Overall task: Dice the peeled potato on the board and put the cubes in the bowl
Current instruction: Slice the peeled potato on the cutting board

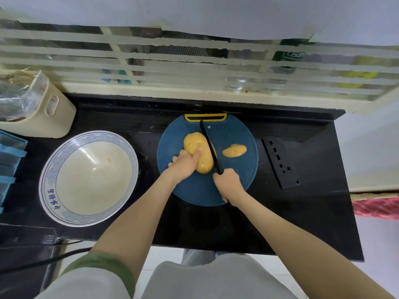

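Observation:
A peeled yellow potato (197, 147) lies lengthwise on the round blue cutting board (194, 190). My left hand (185, 164) grips its near left side, thumb laid on top. My right hand (228, 183) holds the handle of a black knife (207, 137), whose blade runs along the potato's right edge, tip pointing toward the board's yellow handle. One cut-off slice (234, 150) lies flat on the board to the right of the blade. A large white bowl (49, 180) with a blue patterned rim sits left of the board; it looks empty.
The board rests on a black counter (313, 212) under a barred window. A black knife sheath (280, 162) lies right of the board. A beige bin (43, 113) stands at the back left, with blue plastic trays (10, 160) at the left edge.

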